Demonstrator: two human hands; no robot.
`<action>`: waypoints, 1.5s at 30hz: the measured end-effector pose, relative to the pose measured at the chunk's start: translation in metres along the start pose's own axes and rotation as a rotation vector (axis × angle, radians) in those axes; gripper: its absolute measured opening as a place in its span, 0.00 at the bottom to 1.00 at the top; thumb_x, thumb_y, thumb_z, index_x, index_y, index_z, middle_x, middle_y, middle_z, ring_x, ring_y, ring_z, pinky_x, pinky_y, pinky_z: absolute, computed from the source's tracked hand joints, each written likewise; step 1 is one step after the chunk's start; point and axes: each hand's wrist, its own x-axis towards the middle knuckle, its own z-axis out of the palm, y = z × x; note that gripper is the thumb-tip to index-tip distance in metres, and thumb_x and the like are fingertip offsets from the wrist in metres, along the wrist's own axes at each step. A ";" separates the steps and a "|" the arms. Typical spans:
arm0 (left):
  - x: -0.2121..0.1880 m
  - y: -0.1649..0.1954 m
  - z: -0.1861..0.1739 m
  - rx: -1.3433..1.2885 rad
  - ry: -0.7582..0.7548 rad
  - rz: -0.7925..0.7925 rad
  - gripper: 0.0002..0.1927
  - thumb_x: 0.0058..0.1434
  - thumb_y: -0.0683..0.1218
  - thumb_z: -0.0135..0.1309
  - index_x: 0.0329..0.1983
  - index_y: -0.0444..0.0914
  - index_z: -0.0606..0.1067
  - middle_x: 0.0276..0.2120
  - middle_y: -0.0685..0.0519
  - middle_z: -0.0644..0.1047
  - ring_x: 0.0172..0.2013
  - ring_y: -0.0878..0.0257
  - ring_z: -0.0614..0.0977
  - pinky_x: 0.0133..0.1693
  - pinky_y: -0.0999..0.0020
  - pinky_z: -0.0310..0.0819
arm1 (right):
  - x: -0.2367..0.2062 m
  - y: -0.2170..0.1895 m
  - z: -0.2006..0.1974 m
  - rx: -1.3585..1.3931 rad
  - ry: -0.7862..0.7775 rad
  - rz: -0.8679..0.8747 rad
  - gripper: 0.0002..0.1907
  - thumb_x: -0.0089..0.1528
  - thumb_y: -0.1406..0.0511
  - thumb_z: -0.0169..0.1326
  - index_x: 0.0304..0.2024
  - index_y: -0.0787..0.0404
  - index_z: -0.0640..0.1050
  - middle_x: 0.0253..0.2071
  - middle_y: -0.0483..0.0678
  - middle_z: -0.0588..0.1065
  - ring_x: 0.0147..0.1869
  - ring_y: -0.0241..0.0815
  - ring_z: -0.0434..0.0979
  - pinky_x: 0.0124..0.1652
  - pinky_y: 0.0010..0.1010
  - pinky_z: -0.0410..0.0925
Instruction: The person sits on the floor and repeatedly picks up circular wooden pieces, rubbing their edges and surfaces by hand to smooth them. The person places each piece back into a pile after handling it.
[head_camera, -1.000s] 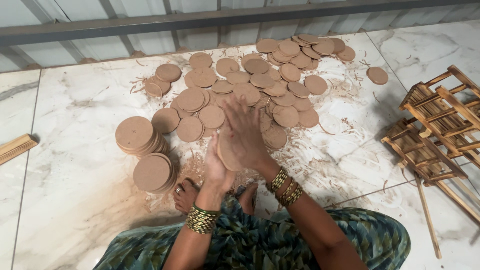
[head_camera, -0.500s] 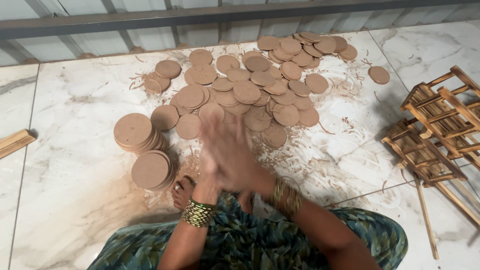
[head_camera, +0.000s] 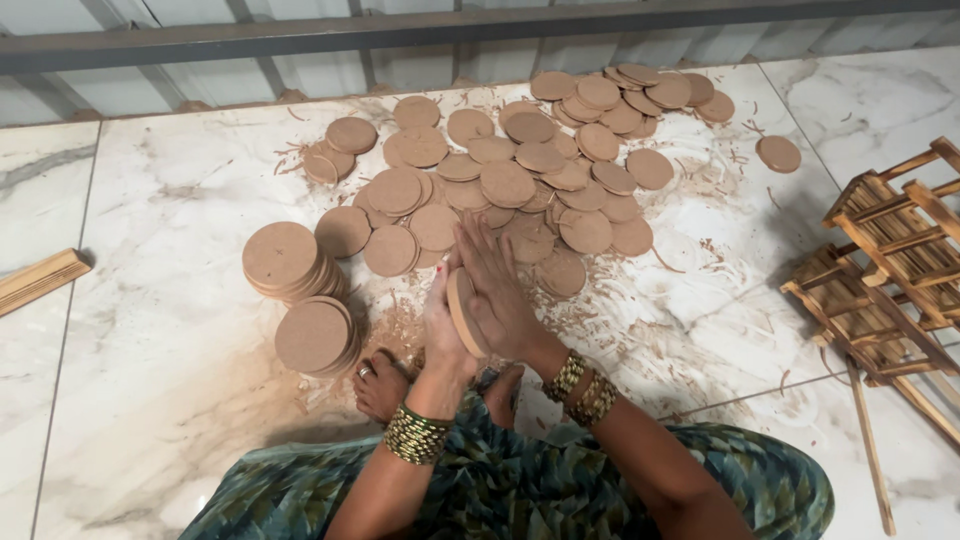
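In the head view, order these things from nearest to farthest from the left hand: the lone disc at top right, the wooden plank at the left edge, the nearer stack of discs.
From the left hand:
1. Nearer stack of discs, just to its left on the floor.
2. Wooden plank, far left at the frame edge.
3. Lone disc, far up on the right, apart from the pile.
The last two are not far apart in rank.

One round, flat, light-brown disc (head_camera: 463, 312) stands on edge, pressed between the palms of the left hand (head_camera: 447, 325) and the right hand (head_camera: 500, 290), with only its rim and a sliver of face showing. It is held above the marble floor (head_camera: 160, 400), just short of the loose heap of discs (head_camera: 520, 180) spread toward the floor's far edge. Its surface appears plain and matt.
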 end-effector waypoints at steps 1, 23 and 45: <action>-0.001 -0.003 -0.001 -0.004 0.004 -0.007 0.38 0.71 0.61 0.35 0.78 0.37 0.49 0.71 0.44 0.61 0.67 0.53 0.66 0.65 0.58 0.63 | 0.001 0.005 0.002 -0.026 0.001 0.051 0.40 0.73 0.45 0.25 0.79 0.63 0.48 0.82 0.58 0.44 0.87 0.60 0.35 0.78 0.56 0.30; -0.003 0.008 0.013 0.014 0.112 -0.184 0.42 0.69 0.71 0.26 0.74 0.38 0.55 0.70 0.42 0.63 0.70 0.50 0.63 0.68 0.52 0.57 | 0.009 0.001 -0.010 0.024 0.009 -0.021 0.41 0.74 0.39 0.18 0.74 0.61 0.55 0.80 0.61 0.49 0.84 0.66 0.51 0.78 0.62 0.48; -0.005 0.027 0.000 -0.089 -0.146 -0.080 0.33 0.73 0.64 0.26 0.71 0.42 0.64 0.54 0.45 0.75 0.50 0.53 0.78 0.52 0.50 0.71 | -0.008 -0.047 -0.018 -0.476 -0.155 -0.029 0.39 0.61 0.51 0.43 0.75 0.53 0.58 0.73 0.56 0.57 0.79 0.61 0.53 0.74 0.65 0.37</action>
